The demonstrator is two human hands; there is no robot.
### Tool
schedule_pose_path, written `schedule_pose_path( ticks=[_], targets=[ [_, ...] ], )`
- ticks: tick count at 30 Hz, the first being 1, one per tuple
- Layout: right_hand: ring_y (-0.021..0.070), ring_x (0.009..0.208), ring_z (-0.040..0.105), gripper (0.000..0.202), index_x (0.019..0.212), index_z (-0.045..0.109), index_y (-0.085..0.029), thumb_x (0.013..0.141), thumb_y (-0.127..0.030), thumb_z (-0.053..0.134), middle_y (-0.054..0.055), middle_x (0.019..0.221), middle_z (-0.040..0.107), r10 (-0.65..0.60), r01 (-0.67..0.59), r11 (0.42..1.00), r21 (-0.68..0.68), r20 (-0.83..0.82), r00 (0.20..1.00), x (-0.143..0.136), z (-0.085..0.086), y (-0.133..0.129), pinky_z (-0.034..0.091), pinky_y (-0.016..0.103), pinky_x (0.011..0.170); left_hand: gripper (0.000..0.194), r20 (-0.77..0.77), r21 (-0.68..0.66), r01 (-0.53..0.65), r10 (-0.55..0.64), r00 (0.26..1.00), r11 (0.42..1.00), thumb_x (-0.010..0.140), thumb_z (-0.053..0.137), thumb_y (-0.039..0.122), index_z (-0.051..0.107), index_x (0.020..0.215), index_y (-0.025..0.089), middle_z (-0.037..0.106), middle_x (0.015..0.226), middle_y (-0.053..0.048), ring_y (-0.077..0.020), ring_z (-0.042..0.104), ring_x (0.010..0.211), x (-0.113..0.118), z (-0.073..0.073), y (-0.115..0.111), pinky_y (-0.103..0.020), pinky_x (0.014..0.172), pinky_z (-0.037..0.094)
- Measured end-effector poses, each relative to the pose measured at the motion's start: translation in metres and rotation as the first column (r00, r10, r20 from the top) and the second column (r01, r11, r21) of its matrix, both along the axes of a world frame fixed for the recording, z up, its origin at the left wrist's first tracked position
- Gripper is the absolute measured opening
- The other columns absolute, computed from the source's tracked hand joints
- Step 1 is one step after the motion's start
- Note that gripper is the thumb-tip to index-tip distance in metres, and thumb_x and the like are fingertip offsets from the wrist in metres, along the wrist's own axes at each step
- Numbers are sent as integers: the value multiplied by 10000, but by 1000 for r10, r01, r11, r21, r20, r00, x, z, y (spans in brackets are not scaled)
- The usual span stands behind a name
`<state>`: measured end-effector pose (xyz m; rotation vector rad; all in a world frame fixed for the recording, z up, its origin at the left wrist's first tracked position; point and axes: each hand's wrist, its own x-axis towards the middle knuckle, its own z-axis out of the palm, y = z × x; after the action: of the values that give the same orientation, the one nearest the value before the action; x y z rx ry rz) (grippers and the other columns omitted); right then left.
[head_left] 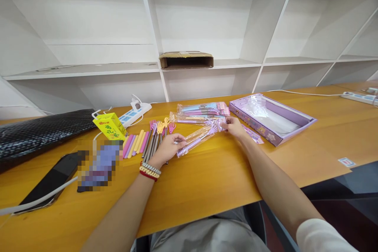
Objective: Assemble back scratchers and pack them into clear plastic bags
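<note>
My left hand (169, 147) and my right hand (235, 126) hold a clear plastic bag at its two ends, with a purple back scratcher (197, 140) inside. The scratcher's claw end lies toward my right hand, its handle end toward my left. Fingers of both hands are closed on the bag. Beside my left hand lie several loose metal rods (151, 145) with pink, purple and yellow claw heads (160, 126). Left of them is a row of pink, purple and yellow handles (136, 144). Bagged back scratchers (203, 110) are piled just beyond my hands.
A purple open box (277, 139) with clear plastic in it stands at the right. On the left are a yellow drink carton (110, 126), a power strip (134, 114), a dark phone-like slab (53, 181) and a black wrapped bundle (44, 134). White shelves hold a cardboard box (186, 54).
</note>
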<state>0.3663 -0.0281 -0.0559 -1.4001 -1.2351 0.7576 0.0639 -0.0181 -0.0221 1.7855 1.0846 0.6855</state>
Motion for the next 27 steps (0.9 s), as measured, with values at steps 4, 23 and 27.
schedule_pose_path(
  ticks=[4, 23, 27],
  targets=[
    [103, 523, 465, 273, 691, 563, -165, 628, -418, 645, -11, 629, 540, 70, -71, 997, -7, -69, 995, -2, 3, -3, 409, 227, 456, 199, -12, 26, -12, 13, 1000, 1000, 644, 656, 327, 610, 751, 165, 670, 770, -34, -176, 619, 746, -1, 2, 0, -292, 693, 475],
    [82, 443, 346, 316, 535, 468, -172, 631, -436, 612, -49, 471, 394, -173, 169, 984, 47, 87, 981, -12, 0, -3, 261, 220, 436, 188, -264, 479, -98, 249, 932, 873, 740, 540, 312, 663, 829, 201, 693, 804, -15, -173, 629, 758, -4, 11, -6, -289, 773, 474],
    [95, 457, 383, 314, 582, 545, -155, 648, -459, 589, -28, 487, 464, -265, 257, 961, 105, 79, 961, -17, 2, -1, 289, 226, 448, 231, -214, 523, -240, 398, 892, 818, 708, 590, 332, 650, 884, 195, 684, 823, -23, -176, 620, 765, -2, 19, 20, -287, 761, 466]
  ],
)
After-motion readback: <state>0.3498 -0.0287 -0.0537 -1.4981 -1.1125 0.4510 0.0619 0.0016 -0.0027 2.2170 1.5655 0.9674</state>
